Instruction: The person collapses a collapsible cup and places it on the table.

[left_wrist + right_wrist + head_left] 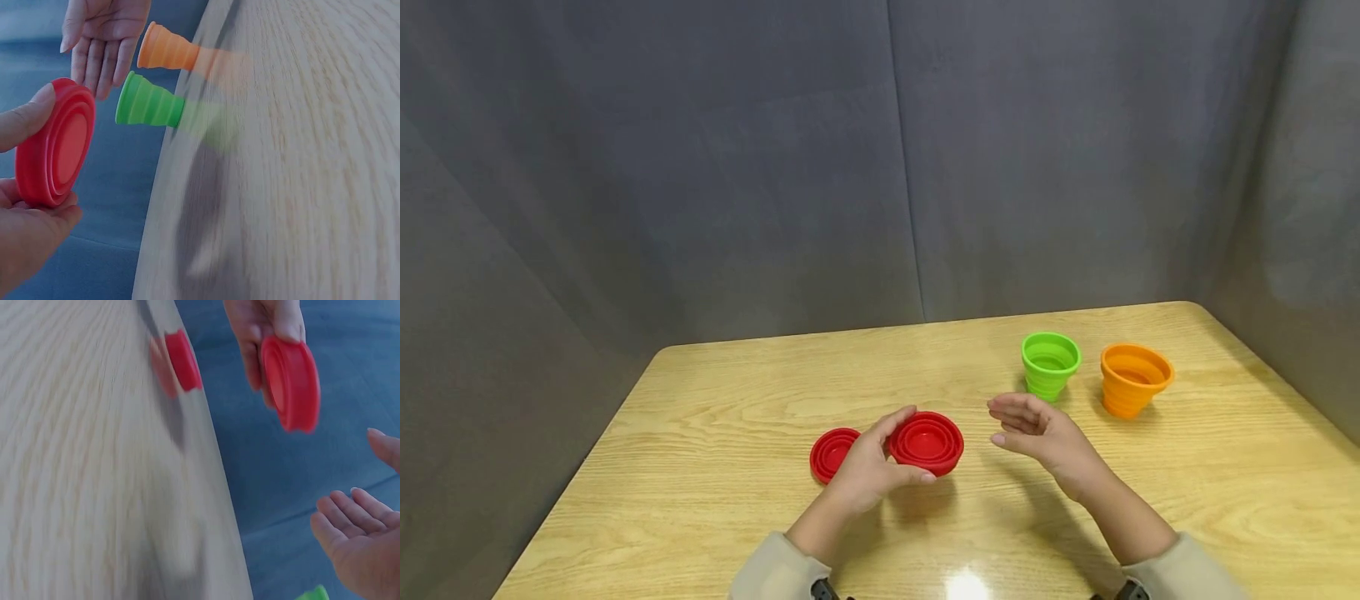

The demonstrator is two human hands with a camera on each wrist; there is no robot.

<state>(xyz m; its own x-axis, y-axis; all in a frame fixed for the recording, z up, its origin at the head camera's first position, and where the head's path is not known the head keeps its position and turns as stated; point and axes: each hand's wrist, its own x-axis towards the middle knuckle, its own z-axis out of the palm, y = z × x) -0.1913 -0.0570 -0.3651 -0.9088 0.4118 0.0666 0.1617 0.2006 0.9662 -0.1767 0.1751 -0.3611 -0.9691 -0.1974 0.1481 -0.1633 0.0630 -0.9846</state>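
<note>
A flattened red collapsible cup [927, 442] is held above the table by my left hand [874, 467], thumb on the near side and fingers on the far side of its rim. The left wrist view shows the folded rings of this red cup [62, 144] side-on. My right hand [1043, 435] hovers to the right of it, fingers extended and thumb apart, holding nothing. In the right wrist view the palm of the right hand [369, 540] faces the red cup. A second flattened red cup [832, 454] lies on the table, partly hidden behind the left hand.
An expanded green collapsible cup [1049, 363] stands upright beyond the right hand. To its right is an expanded orange cup [1135, 379]. The wooden table [700, 500] reaches back to a grey curtain [790, 167], which also hangs along both sides.
</note>
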